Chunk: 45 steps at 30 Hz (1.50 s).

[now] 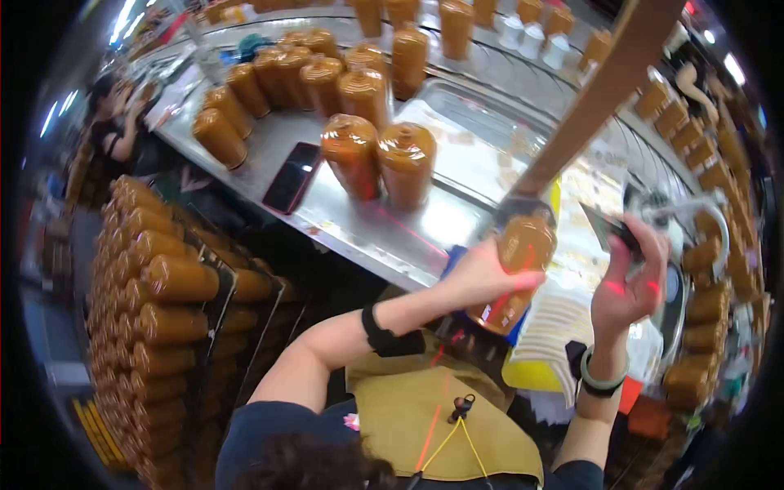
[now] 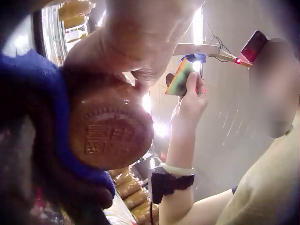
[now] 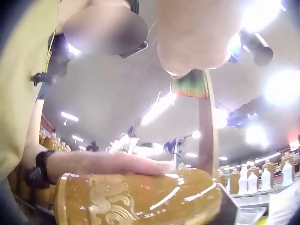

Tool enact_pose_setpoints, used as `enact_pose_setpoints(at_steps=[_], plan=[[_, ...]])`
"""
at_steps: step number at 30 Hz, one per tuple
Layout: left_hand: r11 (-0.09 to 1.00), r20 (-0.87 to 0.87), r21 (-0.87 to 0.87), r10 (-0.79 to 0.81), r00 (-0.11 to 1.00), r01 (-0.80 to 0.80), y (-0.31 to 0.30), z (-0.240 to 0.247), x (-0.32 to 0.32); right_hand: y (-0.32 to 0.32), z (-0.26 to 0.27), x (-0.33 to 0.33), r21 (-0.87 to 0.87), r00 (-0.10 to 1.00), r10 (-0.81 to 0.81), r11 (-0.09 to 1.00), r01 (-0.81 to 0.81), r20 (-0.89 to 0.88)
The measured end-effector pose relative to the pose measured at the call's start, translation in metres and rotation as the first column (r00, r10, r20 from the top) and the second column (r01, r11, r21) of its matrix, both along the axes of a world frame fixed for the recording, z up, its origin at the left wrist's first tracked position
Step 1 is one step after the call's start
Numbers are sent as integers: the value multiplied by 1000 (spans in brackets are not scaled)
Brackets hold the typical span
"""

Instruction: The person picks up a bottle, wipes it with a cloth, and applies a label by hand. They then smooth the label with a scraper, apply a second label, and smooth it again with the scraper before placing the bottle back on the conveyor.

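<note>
Person in tan apron (image 1: 445,416), L hand (image 1: 483,276) clamped round a glossy brown bottle (image 1: 527,245), thumb across its side, at the edge of a steel-topped table (image 1: 331,214), w/ blue cloth (image 2: 61,108) against it. R hand (image 1: 629,286), raised nearby, pinches a thin, flat, sharp-cornered piece (image 1: 599,223) b/w thumb & fingers, apart from the bottle; its green face shows in the wrist views. The bottle looks like glazed ceramic: stiff, prob. fairly heavy, slick & apt to chip if knocked. Best hold, by the look of it: full palm round the body, where raised scrollwork (image 3: 112,201) may add a bit of bite; smooth parts could slip. Its round end carries embossed characters (image 2: 110,136) w/in a ridged rim. Nr the phone (image 1: 292,177), similar rounded, shiny bottles (image 1: 407,163) stand on smooth metal.
</note>
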State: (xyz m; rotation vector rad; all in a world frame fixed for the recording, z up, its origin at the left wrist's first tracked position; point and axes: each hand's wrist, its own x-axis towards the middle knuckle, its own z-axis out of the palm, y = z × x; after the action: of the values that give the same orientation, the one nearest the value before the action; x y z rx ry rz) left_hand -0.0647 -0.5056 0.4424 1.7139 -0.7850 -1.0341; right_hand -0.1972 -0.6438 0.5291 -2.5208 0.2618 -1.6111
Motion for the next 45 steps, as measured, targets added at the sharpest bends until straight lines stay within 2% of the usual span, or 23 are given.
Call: enact_pose_setpoints(at_steps=[2, 3, 6, 8, 10, 12, 13, 16, 17, 19, 20, 22, 29, 31, 33, 34, 36, 37, 38, 39, 41, 44, 45], plan=[[982, -383, -186, -113, 917, 43, -1, -20, 1, 8, 0, 6, 88, 993, 83, 992, -91, 89], [991, -525, -128, -102, 845, 40, 12, -4, 0, 9, 0, 6, 89, 988, 90, 991, -102, 122], [969, -717, -243, -208, 666, 41, 65, 21, 19, -10, -13, -19, 190, 988, 106, 974, -126, 113], [906, -506, -399, -91, 858, -139, 106, 44, 57, -12, -16, -29, 247, 997, 32, 968, -49, 71], [789, -317, -480, 252, 914, -384, 146, 77, 105, -11, -24, -41, 270, 998, -60, 962, 53, 18], [486, -200, -649, 634, 747, -585, 152, 87, 156, -7, -31, -51, 355, 980, -186, 914, 198, -68], [369, -33, -733, 820, 572, -571, 153, 80, 195, -3, -34, -53, 355, 982, -181, 915, 191, -62], [205, 59, -756, 967, 247, -621, 159, 38, 311, 9, -44, -67, 436, 939, -275, 833, 340, -206], [201, 56, -764, 967, 248, -612, 159, 22, 337, 12, -48, -75, 434, 941, -278, 835, 337, -194], [195, 225, -659, 973, 57, -726, 158, -7, 379, 18, -53, -84, 444, 901, -339, 786, 430, -272], [194, 218, -668, 974, 59, -718, 156, -23, 400, 25, -51, -82, 371, 897, -354, 821, 434, -265], [110, 297, -606, 950, -96, -788, 151, -49, 430, 32, -58, -91, 417, 886, -380, 783, 461, -265], [68, 321, -661, 926, -200, -747, 134, -79, 484, 50, -71, -101, 535, 889, -368, 710, 458, -273], [97, 328, -648, 931, -162, -756, 134, -81, 485, 54, -71, -97, 536, 888, -345, 709, 459, -304], [49, 587, -494, 755, -292, -868, 127, -81, 482, 55, -76, -94, 519, 874, -346, 705, 482, -341], [81, 565, -617, 738, -369, -783, 126, -78, 471, 52, -83, -92, 598, 907, -317, 683, 420, -276], [114, 504, -699, 779, -373, -706, 119, -58, 430, 45, -95, -93, 668, 935, -274, 655, 354, -226], [136, 439, -771, 821, -365, -622, 115, -47, 406, 46, -96, -89, 671, 933, -275, 648, 359, -234], [198, 265, -718, 964, 1, -668, 113, -49, 390, 47, -92, -81, 709, 950, -224, 632, 312, -219], [307, 108, -738, 933, 344, -601, 110, -40, 369, 49, -87, -71, 744, 965, -174, 615, 261, -195], [463, -117, -737, 630, 767, -493, 110, -44, 334, 55, -83, -60, 760, 973, -123, 609, 228, -194], [633, 35, -746, 348, 937, -207, 104, -57, 289, 63, -81, -54, 800, 990, -93, 583, 140, -106], [585, -13, -773, 374, 927, -247, 93, -50, 264, 64, -85, -57, 802, 989, -105, 578, 148, -107]])
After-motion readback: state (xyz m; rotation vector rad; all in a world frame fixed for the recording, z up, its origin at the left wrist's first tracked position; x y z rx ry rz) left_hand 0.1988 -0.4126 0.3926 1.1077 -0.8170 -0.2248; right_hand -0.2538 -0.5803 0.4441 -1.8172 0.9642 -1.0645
